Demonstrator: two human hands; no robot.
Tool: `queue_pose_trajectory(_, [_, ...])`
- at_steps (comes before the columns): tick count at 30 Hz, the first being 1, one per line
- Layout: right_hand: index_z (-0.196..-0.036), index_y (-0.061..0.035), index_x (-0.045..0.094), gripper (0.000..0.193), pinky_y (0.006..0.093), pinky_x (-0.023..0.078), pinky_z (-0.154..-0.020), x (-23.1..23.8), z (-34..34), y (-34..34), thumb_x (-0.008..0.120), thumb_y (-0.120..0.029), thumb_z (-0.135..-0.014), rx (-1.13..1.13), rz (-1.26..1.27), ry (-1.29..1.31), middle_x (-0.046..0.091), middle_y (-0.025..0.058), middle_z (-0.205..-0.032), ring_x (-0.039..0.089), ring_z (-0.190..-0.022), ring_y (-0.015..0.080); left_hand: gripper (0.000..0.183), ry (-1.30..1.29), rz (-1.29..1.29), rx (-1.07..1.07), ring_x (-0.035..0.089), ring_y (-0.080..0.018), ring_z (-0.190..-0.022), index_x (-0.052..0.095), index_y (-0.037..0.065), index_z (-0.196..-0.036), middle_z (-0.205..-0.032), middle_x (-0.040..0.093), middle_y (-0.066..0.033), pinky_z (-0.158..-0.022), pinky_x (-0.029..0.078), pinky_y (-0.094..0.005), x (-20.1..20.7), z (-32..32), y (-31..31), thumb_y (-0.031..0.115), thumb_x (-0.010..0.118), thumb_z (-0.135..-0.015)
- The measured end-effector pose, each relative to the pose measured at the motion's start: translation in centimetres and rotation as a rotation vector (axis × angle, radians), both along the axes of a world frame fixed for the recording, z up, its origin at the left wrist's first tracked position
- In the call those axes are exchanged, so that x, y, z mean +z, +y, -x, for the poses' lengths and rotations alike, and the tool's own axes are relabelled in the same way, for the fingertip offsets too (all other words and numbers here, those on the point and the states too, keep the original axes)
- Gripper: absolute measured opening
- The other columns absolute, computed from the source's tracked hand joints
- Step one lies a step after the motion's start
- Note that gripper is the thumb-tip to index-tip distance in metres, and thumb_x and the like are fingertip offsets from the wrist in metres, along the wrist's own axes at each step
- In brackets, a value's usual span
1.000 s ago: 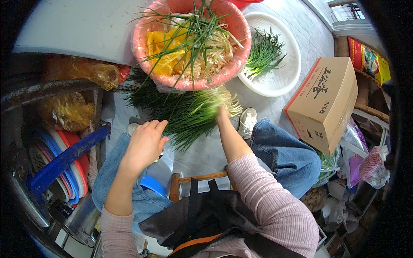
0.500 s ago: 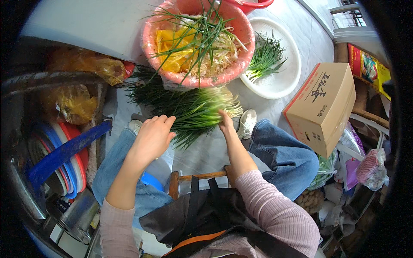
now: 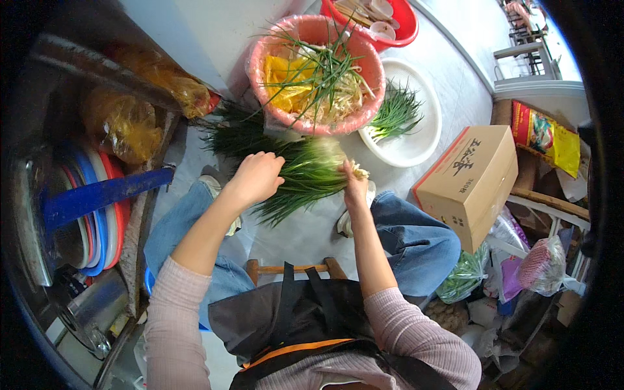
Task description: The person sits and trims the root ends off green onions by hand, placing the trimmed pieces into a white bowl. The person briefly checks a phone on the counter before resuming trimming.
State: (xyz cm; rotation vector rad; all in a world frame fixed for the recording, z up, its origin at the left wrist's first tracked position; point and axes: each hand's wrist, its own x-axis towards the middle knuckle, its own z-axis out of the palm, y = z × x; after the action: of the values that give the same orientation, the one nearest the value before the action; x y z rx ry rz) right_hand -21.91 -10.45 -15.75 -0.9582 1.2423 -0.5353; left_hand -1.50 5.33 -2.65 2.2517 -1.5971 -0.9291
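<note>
A large heap of green chives (image 3: 299,170) with pale root ends lies on the floor between my feet, its dark leaf tips spreading to the far left. My right hand (image 3: 354,185) has its fingers closed on the whitish root ends at the heap's right side. Over the leaves at the near left, my left hand (image 3: 259,175) is loosely curved, thumb apart from the fingers, with nothing visible in it. Past the heap stands a pink basin (image 3: 260,91) lined with clear plastic, holding trimmings, loose chives and a yellow bag. Cleaned-looking chives (image 3: 398,112) lie in a white round strainer (image 3: 422,143).
A red basin (image 3: 406,32) with utensils stands behind the pink one. At right are a cardboard box (image 3: 465,185) and a red-yellow packet (image 3: 546,140). Coloured plastic lids (image 3: 107,227) and a blue bar (image 3: 107,198) flank my left. The wooden stool (image 3: 296,267) is beneath me.
My right hand has shifted to the root ends and closed on them. My left hand's fingers have curved more over the leaves. The view has shifted, bringing more of the red basin in.
</note>
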Motion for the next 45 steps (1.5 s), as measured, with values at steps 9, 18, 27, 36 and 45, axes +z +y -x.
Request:
queue_pose_trajectory(9, [-0.091,-0.0040,0.055,0.018,0.0280,0.048,-0.060,18.9,-8.1,-3.2,0.062,-0.018,-0.082,0.287,-0.102,-0.187,0.060,0.0045,-0.083,0.058,-0.072,0.0150,0.095,0.278,0.617,0.222,0.044,-0.0300,-0.115,0.038,0.002,-0.124,-0.121,0.047,-0.0194,-0.101,0.027,-0.0441,1.1,5.2,-6.1,0.042,0.080,-0.049])
queue_pose_trajectory(18, [-0.121,0.0007,0.046,0.046,0.0264,0.040,-0.086,20.8,-11.9,-6.8,0.058,-0.025,-0.084,0.681,0.288,-0.155,0.058,0.0092,-0.106,0.054,-0.098,0.0168,0.040,1.260,0.539,0.729,0.058,-0.0162,-0.082,0.052,0.001,-0.100,-0.089,0.059,-0.0050,-0.074,0.048,-0.0282,2.5,0.8,-6.9,0.002,0.071,-0.065])
queue_pose_trajectory(27, [-0.084,-0.0002,0.062,0.018,0.0199,0.040,-0.064,18.1,-12.6,-6.4,0.061,-0.018,-0.081,0.859,0.456,-0.155,0.060,0.0006,-0.075,0.051,-0.071,0.0056,0.045,1.562,0.377,0.645,0.060,-0.0166,-0.079,0.051,0.001,-0.111,-0.101,0.060,-0.0102,-0.073,0.050,-0.0279,3.0,0.0,-6.3,-0.009,0.059,-0.067])
queue_pose_trajectory(36, [-0.082,0.0011,0.064,0.015,0.0217,0.043,-0.057,17.8,-12.5,-7.4,0.063,-0.012,-0.075,0.664,0.372,-0.101,0.063,0.0040,-0.069,0.055,-0.061,0.0079,0.037,1.562,0.368,0.742,0.059,-0.0139,-0.080,0.053,0.001,-0.104,-0.092,0.061,-0.0054,-0.072,0.048,-0.0270,3.1,-0.3,-6.3,0.000,0.066,-0.069])
queue_pose_trajectory(45, [-0.077,0.0013,0.063,0.011,0.0261,0.045,-0.055,16.7,-11.3,-12.7,0.061,-0.009,-0.074,0.413,1.029,0.143,0.061,0.0099,-0.066,0.057,-0.055,0.0129,0.048,1.253,0.296,0.464,0.053,-0.0101,-0.085,0.052,0.001,-0.113,-0.099,0.057,-0.0036,-0.079,0.042,-0.0239,3.0,-0.7,-5.2,-0.001,0.063,-0.066])
